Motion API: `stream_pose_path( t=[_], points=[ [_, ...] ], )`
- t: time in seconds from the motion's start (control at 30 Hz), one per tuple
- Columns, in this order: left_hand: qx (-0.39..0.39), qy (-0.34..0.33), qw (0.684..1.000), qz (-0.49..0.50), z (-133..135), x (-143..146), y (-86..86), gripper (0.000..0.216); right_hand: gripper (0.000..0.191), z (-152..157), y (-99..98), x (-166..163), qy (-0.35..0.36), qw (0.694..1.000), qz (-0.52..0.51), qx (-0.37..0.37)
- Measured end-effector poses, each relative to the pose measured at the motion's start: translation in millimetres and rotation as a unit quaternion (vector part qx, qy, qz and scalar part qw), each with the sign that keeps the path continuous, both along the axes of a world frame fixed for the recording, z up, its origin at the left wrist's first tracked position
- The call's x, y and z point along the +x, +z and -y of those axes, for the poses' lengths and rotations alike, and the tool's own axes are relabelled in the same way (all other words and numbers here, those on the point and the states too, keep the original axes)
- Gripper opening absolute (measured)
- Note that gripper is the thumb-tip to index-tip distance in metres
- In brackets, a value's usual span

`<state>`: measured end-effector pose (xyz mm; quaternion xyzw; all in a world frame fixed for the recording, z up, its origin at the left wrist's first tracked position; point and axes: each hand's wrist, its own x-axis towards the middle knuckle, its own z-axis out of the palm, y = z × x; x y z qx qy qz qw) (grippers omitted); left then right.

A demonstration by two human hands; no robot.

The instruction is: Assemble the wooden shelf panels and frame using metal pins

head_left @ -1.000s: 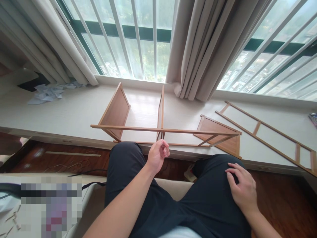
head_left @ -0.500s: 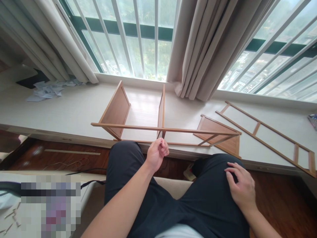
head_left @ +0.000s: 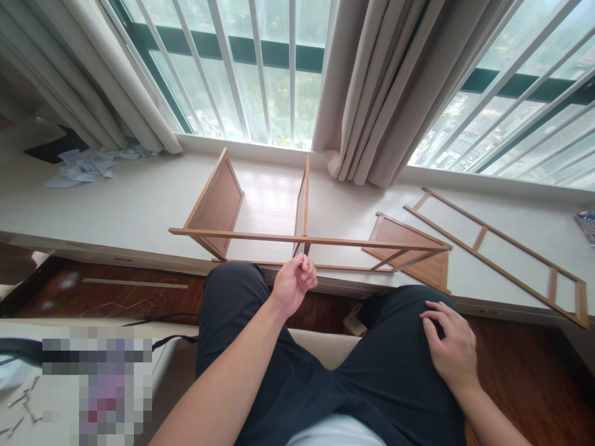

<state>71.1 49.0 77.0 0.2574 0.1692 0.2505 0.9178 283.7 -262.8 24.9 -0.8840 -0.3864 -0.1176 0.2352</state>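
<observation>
My left hand (head_left: pixel 294 286) is closed in a pinch at the front rail of a wooden shelf frame (head_left: pixel 251 236). Between its fingertips a thin metal rod (head_left: pixel 300 248) shows, mostly hidden by the fingers. The pinch is just under the joint where the frame's middle panel (head_left: pixel 304 198) meets the rail. An end panel (head_left: pixel 216 204) stands at the frame's left. My right hand (head_left: pixel 452 347) lies on my right thigh, fingers loosely spread, holding nothing.
A triangular-looking wooden panel (head_left: pixel 409 248) and a ladder-like wooden frame (head_left: pixel 481 240) lie on the right of the white sill (head_left: pixel 116 217). Torn papers (head_left: pixel 83 167) lie at the left. Several screws (head_left: pixel 28 399) rest on a pale surface at lower left. Curtains (head_left: pixel 381 93) hang behind.
The view has shifted slightly. My left hand stays pinched at the same joint, and my right hand still rests on the thigh.
</observation>
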Motion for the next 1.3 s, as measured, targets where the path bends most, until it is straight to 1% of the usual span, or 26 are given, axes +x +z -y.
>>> stream_pose_path(
  t=[0.23,0.47,0.6,0.83,0.97,1.07,1.2,1.3],
  points=[
    [0.017,0.015,1.0,-0.014,-0.8,1.6,0.3,0.034,0.034,-0.7,0.9,-0.3,0.005,1.0,0.0,0.001],
    [0.071,0.051,0.994,-0.065,2.1,3.9,-2.6,0.031,0.033,-0.2,0.3,0.0,0.007,1.0,0.0,0.005],
    [0.095,0.068,0.99,-0.084,1.6,5.0,-5.1,0.033,0.032,0.5,-0.4,1.5,0.012,1.0,0.0,0.008],
    [0.17,0.116,0.968,-0.145,2.1,7.0,-4.6,0.042,0.032,-0.1,-0.1,0.4,0.008,1.0,0.002,0.009],
    [0.199,0.135,0.957,-0.165,2.7,6.3,-6.1,0.04,0.032,0.9,-1.1,0.2,0.002,1.0,-0.004,0.006],
    [0.176,0.128,0.965,-0.146,2.5,5.8,-8.1,0.037,0.032,1.3,-1.4,0.4,0.001,1.0,-0.006,0.003],
    [0.1,0.101,0.985,-0.097,2.7,5.2,-7.2,0.037,0.032,0.3,-0.2,-0.2,0.003,1.0,-0.007,0.007],
    [0.055,0.083,0.992,-0.072,3.2,4.2,-4.2,0.039,0.032,-0.5,0.5,-0.4,0.002,1.0,-0.011,0.007]
  ],
)
